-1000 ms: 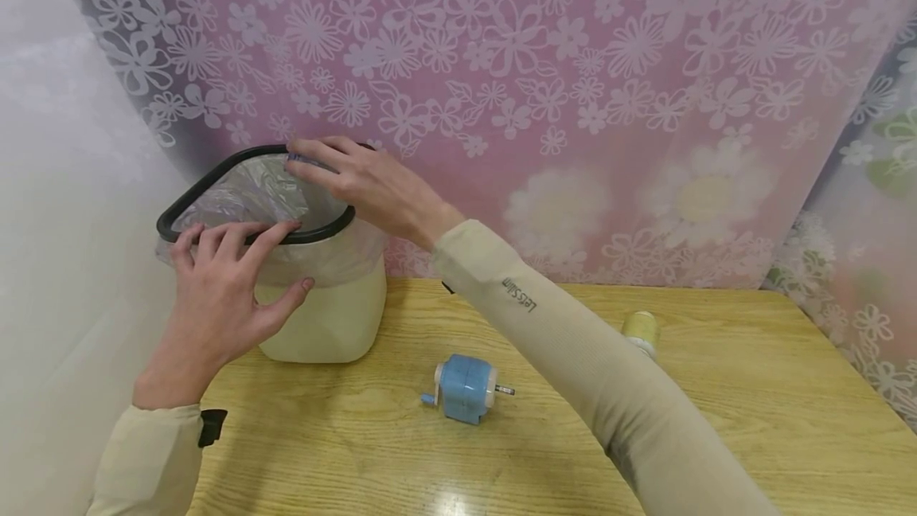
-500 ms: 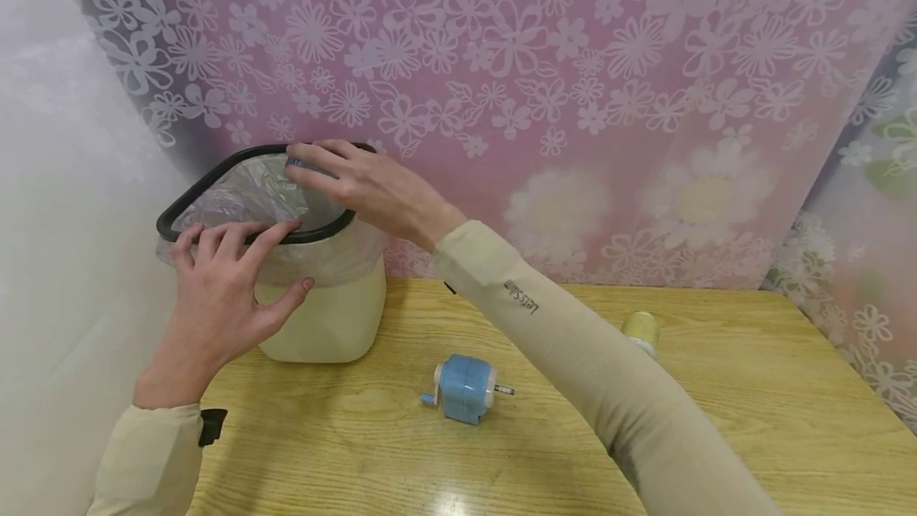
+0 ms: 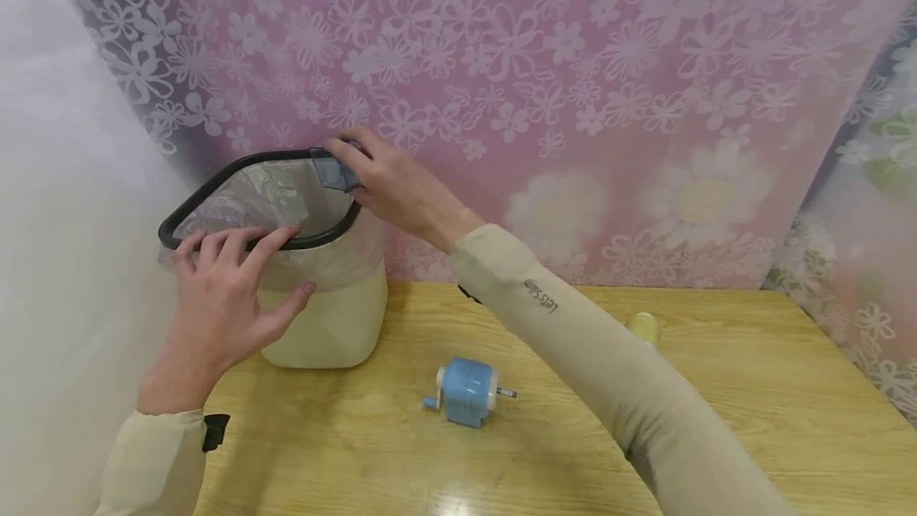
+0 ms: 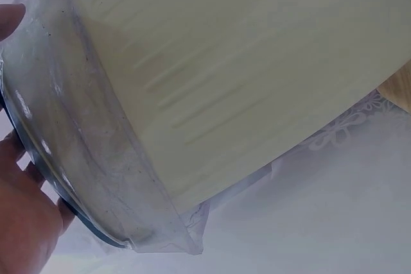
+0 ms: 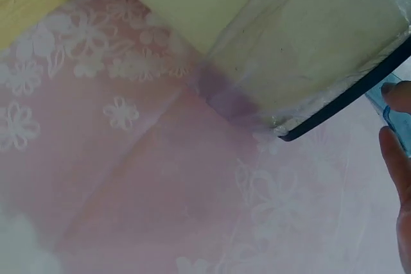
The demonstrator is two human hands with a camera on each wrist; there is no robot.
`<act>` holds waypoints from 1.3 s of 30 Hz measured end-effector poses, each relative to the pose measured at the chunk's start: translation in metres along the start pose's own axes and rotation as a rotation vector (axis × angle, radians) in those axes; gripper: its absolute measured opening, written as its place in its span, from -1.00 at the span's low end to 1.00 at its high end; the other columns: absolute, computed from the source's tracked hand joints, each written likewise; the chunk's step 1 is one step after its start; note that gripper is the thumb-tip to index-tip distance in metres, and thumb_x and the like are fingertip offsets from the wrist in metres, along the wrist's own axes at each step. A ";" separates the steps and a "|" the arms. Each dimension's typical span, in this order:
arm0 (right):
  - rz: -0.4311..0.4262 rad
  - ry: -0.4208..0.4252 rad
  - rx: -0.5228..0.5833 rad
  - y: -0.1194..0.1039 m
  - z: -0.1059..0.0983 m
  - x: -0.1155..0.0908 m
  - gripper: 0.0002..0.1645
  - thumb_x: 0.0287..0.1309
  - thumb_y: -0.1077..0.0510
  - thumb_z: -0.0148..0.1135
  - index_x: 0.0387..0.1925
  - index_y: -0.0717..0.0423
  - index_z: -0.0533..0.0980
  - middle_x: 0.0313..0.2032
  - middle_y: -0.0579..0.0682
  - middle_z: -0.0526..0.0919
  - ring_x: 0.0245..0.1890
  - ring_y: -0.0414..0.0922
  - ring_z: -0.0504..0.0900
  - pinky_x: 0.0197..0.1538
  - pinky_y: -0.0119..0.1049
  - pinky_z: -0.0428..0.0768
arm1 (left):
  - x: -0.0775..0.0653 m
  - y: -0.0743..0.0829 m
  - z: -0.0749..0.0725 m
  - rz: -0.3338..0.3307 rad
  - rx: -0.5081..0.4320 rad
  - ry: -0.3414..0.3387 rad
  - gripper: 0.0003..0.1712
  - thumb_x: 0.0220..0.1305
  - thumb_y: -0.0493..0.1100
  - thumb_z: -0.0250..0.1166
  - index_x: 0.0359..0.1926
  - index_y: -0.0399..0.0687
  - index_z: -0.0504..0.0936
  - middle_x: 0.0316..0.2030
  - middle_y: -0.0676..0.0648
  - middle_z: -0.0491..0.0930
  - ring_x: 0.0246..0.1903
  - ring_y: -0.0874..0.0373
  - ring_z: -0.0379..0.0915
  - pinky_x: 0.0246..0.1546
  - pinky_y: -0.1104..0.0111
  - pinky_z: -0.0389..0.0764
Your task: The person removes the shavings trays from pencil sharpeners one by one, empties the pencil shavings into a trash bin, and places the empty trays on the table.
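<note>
A cream trash can (image 3: 337,333) with a black rim (image 3: 318,240) stands at the left, lined with a clear plastic bag (image 3: 261,189) folded down over the outside. My left hand (image 3: 222,301) has its fingers bent over the near rim, thumb on the outer side; the left wrist view shows those fingers behind the rim. At the can's right back corner, my right hand (image 3: 404,189) pinches a translucent blue shavings drawer (image 3: 333,172) over the opening. The right wrist view catches the drawer's edge (image 5: 395,117) between thumb and finger.
A blue hand-crank pencil sharpener (image 3: 467,392) lies on the wooden table (image 3: 544,452), a short grey rod sticking out of it. A yellow cylinder (image 3: 644,328) is partly hidden behind my right forearm. Flowered pink cloth (image 3: 458,102) hangs behind the can.
My right hand has shifted right and turned, bringing the shavings drawer more into sight at the rim. My left hand stays on the near rim; the head view has shifted slightly.
</note>
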State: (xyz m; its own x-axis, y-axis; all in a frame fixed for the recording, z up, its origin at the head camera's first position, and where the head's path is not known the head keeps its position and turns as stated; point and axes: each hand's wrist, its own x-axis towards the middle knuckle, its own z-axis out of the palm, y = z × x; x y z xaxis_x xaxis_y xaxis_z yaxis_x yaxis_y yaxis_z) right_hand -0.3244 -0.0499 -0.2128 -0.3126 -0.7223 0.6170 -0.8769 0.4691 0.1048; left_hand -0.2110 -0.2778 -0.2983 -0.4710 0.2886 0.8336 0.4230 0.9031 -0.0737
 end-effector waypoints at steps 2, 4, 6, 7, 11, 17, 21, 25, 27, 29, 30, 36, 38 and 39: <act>0.072 0.024 0.105 0.001 0.001 -0.003 -0.31 0.27 0.25 0.37 0.38 0.28 0.38 0.28 0.19 0.48 0.17 -0.03 0.64 0.22 -0.37 0.61 | -0.002 0.001 0.000 0.000 0.006 0.010 -0.22 0.31 0.46 0.03 0.24 0.02 0.60 -0.05 -0.33 0.60 -0.08 -0.38 0.41 0.14 -0.35 0.13; 0.136 0.057 0.210 0.001 0.003 -0.005 -0.30 0.22 0.25 0.41 0.35 0.29 0.39 0.23 0.20 0.51 0.11 -0.03 0.65 0.15 -0.40 0.64 | -0.003 0.002 0.000 -0.002 0.010 0.016 -0.20 0.31 0.48 0.02 0.24 0.02 0.60 -0.04 -0.32 0.60 -0.08 -0.38 0.41 0.13 -0.35 0.13; 0.187 0.098 0.307 0.001 0.005 -0.009 -0.31 0.19 0.27 0.41 0.33 0.31 0.40 0.17 0.20 0.53 0.04 -0.03 0.67 0.08 -0.42 0.67 | -0.003 0.002 -0.001 -0.004 0.008 0.019 -0.19 0.30 0.50 0.01 0.24 0.03 0.61 -0.02 -0.32 0.60 -0.08 -0.39 0.42 0.13 -0.35 0.14; 0.204 0.119 0.351 0.001 0.005 -0.010 -0.32 0.17 0.29 0.42 0.30 0.33 0.41 0.14 0.21 0.54 0.01 -0.03 0.68 0.04 -0.42 0.69 | -0.002 0.002 -0.001 -0.006 0.006 0.020 -0.18 0.30 0.51 0.01 0.24 0.03 0.61 0.00 -0.32 0.60 -0.07 -0.39 0.42 0.13 -0.35 0.14; 0.293 0.167 0.511 -0.001 0.008 -0.018 -0.30 0.11 0.32 0.46 0.28 0.37 0.41 0.10 0.22 0.56 -0.08 -0.01 0.71 -0.05 -0.38 0.73 | -0.003 0.003 -0.003 -0.015 -0.002 0.004 -0.12 0.29 0.55 -0.01 0.28 0.02 0.57 0.13 -0.33 0.55 -0.01 -0.41 0.40 0.16 -0.36 0.14; 0.448 0.224 0.694 -0.005 0.007 -0.027 -0.24 0.04 0.32 0.53 0.28 0.31 0.43 0.11 0.19 0.60 -0.11 0.00 0.75 -0.07 -0.44 0.72 | -0.003 0.004 -0.005 -0.017 -0.012 -0.019 -0.04 0.27 0.60 -0.04 0.35 0.00 0.52 0.29 -0.34 0.46 0.17 -0.41 0.34 0.28 -0.41 0.05; 0.513 0.260 0.744 -0.004 0.005 -0.033 -0.23 0.00 0.30 0.56 0.27 0.26 0.45 0.08 0.17 0.64 -0.11 0.00 0.78 -0.09 -0.44 0.71 | -0.003 0.005 -0.004 -0.009 0.007 -0.032 0.00 0.26 0.62 -0.06 0.41 0.05 0.47 0.35 -0.33 0.42 0.32 -0.39 0.28 0.33 -0.44 0.00; 0.534 0.267 0.749 -0.003 0.001 -0.041 -0.24 0.01 0.26 0.56 0.26 0.23 0.46 0.08 0.15 0.65 -0.10 0.00 0.78 -0.07 -0.37 0.73 | -0.003 0.006 -0.003 -0.007 0.017 -0.043 0.00 0.25 0.64 -0.08 0.46 0.12 0.42 0.40 -0.32 0.38 0.41 -0.36 0.21 0.36 -0.45 -0.05; 0.546 0.262 0.748 -0.002 -0.001 -0.045 -0.24 0.01 0.24 0.57 0.27 0.22 0.46 0.09 0.14 0.65 -0.10 -0.01 0.78 -0.06 -0.37 0.74 | -0.003 0.006 -0.003 -0.007 0.021 -0.048 0.01 0.25 0.64 -0.08 0.48 0.15 0.40 0.43 -0.31 0.37 0.43 -0.36 0.19 0.38 -0.46 -0.07; 0.558 0.256 0.752 -0.002 -0.002 -0.049 -0.23 0.01 0.24 0.57 0.27 0.20 0.46 0.10 0.13 0.64 -0.09 -0.02 0.78 -0.06 -0.37 0.74 | -0.004 0.007 -0.003 -0.009 0.027 -0.055 0.02 0.24 0.65 -0.09 0.50 0.17 0.37 0.45 -0.31 0.34 0.45 -0.36 0.17 0.39 -0.46 -0.08; 0.567 0.250 0.754 -0.002 -0.003 -0.052 -0.23 0.02 0.23 0.57 0.28 0.18 0.46 0.10 0.11 0.64 -0.09 -0.04 0.78 -0.06 -0.38 0.73 | -0.004 0.007 -0.003 -0.008 0.030 -0.057 0.02 0.23 0.66 -0.10 0.51 0.18 0.36 0.45 -0.31 0.33 0.46 -0.36 0.17 0.39 -0.46 -0.09; 0.567 0.250 0.764 -0.001 -0.010 -0.063 -0.26 0.03 0.22 0.57 0.26 0.12 0.48 0.11 0.06 0.63 -0.09 -0.08 0.77 -0.06 -0.35 0.74 | -0.006 0.010 -0.003 0.004 0.032 -0.047 0.05 0.22 0.68 -0.12 0.53 0.22 0.32 0.49 -0.31 0.28 0.49 -0.36 0.12 0.40 -0.47 -0.11; 0.556 0.252 0.774 -0.001 -0.012 -0.066 -0.27 0.04 0.23 0.56 0.26 0.12 0.48 0.11 0.06 0.63 -0.09 -0.08 0.78 -0.08 -0.34 0.74 | -0.007 0.011 -0.003 0.011 0.024 -0.036 0.04 0.21 0.68 -0.11 0.52 0.22 0.33 0.49 -0.31 0.28 0.51 -0.34 0.10 0.40 -0.47 -0.11; 0.552 0.254 0.781 -0.001 -0.014 -0.067 -0.27 0.03 0.24 0.56 0.26 0.12 0.48 0.12 0.06 0.63 -0.09 -0.08 0.78 -0.08 -0.34 0.75 | -0.008 0.012 -0.003 0.016 0.020 -0.029 0.04 0.21 0.68 -0.11 0.52 0.21 0.34 0.48 -0.31 0.28 0.51 -0.33 0.09 0.39 -0.48 -0.10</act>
State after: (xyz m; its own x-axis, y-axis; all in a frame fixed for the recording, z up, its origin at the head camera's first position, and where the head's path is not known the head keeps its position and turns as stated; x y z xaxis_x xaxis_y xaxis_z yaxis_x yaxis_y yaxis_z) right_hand -0.2976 0.0052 -0.2439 -0.7426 -0.3295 0.5831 -0.6548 0.1743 -0.7354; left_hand -0.1999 -0.2698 -0.3039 -0.4865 0.3119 0.8161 0.4149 0.9045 -0.0983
